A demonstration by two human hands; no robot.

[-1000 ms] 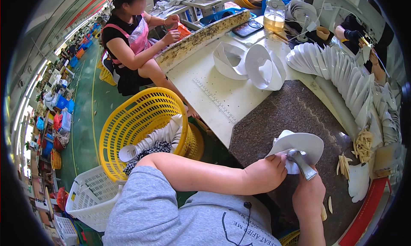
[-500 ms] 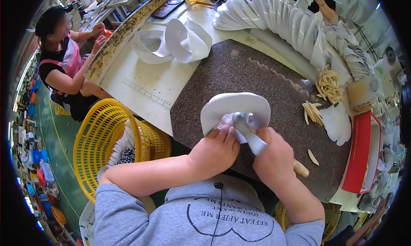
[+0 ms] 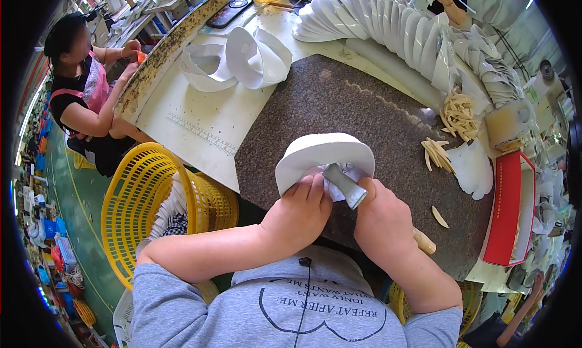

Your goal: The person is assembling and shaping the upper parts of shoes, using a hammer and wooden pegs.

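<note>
In my left hand (image 3: 301,216) is a curved white shoe upper (image 3: 326,149), its wide rounded edge facing away from me. The fingers are closed on its near side, above the dark stone slab. My right hand (image 3: 384,219) is wrapped round a hammer (image 3: 345,187). The grey flared metal head lies at the inner side of the white upper, and the end of its wooden handle (image 3: 425,241) sticks out below my right wrist. My fingers hide part of the fold between the two hands.
White uppers (image 3: 388,26) stand in a long curved row at the back, near another person's hand. More uppers (image 3: 260,60) sit back left. Pale strips (image 3: 459,117) and a red box (image 3: 504,208) lie right. A yellow basket (image 3: 142,217) stands left; a person (image 3: 85,93) sits beyond.
The hammer head has tipped down over the inner side of the upper, its flared end turning toward me. The upper has tilted, showing its rim more edge-on. Both hands keep their hold.
</note>
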